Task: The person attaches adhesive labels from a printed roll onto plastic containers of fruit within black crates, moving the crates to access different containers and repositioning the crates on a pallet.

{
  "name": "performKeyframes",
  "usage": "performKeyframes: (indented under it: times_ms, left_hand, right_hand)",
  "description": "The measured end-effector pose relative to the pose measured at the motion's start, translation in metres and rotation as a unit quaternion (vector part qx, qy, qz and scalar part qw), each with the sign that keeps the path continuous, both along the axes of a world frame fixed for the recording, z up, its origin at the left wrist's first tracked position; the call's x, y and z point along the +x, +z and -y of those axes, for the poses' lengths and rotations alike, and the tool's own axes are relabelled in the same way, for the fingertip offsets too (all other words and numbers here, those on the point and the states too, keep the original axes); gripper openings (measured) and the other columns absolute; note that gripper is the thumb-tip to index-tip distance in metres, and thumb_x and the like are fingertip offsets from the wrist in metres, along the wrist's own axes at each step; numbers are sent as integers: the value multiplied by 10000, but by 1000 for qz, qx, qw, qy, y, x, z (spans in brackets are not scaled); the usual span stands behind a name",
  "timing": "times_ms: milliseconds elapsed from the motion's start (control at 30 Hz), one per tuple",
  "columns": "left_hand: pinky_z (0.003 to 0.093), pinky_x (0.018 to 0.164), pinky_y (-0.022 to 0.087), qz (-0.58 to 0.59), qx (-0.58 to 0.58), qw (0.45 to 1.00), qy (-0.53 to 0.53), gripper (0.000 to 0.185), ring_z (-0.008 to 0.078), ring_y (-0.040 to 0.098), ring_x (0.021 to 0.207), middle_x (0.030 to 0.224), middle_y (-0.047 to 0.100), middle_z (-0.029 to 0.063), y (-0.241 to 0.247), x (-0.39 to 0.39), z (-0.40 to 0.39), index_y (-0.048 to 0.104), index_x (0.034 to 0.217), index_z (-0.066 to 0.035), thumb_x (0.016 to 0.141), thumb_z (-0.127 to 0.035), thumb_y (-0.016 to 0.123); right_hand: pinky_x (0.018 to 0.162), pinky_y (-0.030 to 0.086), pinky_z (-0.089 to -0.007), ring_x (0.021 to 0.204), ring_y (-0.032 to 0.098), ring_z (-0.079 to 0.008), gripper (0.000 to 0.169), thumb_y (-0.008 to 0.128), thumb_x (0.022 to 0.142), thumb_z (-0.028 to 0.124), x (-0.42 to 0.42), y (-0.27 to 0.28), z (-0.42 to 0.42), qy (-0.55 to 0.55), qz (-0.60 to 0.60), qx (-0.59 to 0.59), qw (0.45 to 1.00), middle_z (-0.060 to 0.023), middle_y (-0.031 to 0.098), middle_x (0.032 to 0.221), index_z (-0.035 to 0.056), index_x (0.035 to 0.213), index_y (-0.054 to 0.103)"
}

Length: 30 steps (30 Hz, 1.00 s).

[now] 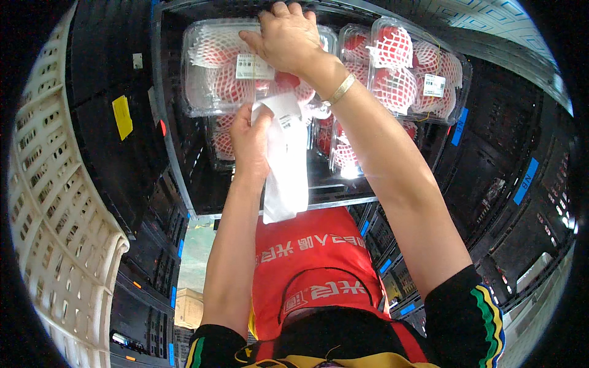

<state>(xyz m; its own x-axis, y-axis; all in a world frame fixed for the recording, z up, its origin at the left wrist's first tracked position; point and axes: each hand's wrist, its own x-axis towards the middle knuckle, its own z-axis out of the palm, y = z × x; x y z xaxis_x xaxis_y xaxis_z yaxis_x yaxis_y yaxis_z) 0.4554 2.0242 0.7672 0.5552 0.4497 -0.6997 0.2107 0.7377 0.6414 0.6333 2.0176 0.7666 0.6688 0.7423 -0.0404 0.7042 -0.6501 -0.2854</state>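
Note:
My left hand [251, 142] pinches a long white paper strip [285, 161] under its thumb, at the near edge of a clear plastic clamshell box [195, 87]. Red round fruits in white foam nets show through that box, and a white printed label [253, 67] sits on its lid. My right hand [290, 41] lies across the lid, its fingers reaching over the far edge; whether they grip is hidden. A second clamshell box [418, 73] of netted fruit, also labelled, stands to the right. Below them, more netted fruit [224, 142] is partly covered.
The boxes stand in a black plastic crate [207, 184] with a pale rim. Stacked black crates [487, 152] with blue tags rise at right, others [115, 69] at left. A cream slatted basket [60, 184] curves along the left. A red apron [313, 257] hangs before me.

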Motion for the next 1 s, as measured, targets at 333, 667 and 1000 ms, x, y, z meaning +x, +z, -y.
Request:
performKeyframes:
  times_ms: [333, 667, 1000]
  left_hand:
    - [319, 708, 531, -144, -171, 974, 35, 227, 181, 639, 873, 992, 625, 97, 54, -80, 47, 566, 1085, -10, 868, -77, 549]
    - [265, 708, 509, -85, 158, 980, -91, 209, 139, 598, 784, 912, 637, 99, 84, -88, 19, 503, 831, -39, 736, 144, 537]
    - [203, 598, 449, -57, 184, 976, -103, 43, 54, 555, 674, 758, 605, -5, 76, -44, -9, 599, 835, -14, 840, 27, 608]
  right_hand:
    - [836, 387, -451, 1026, 482, -315, 448, 563, 846, 441, -97, -8, 46, 14, -128, 3, 992, -154, 578, 1011, 33, 1001, 661]
    - [713, 453, -369, 843, 578, -232, 320, 617, 851, 305, -93, -22, 81, -18, -135, 301, 944, -140, 613, 893, -2, 939, 639]
    - [667, 471, -200, 790, 576, -58, 242, 707, 817, 96, -93, 71, 115, -78, -698, 264, 661, -20, 653, 895, -22, 1022, 656]
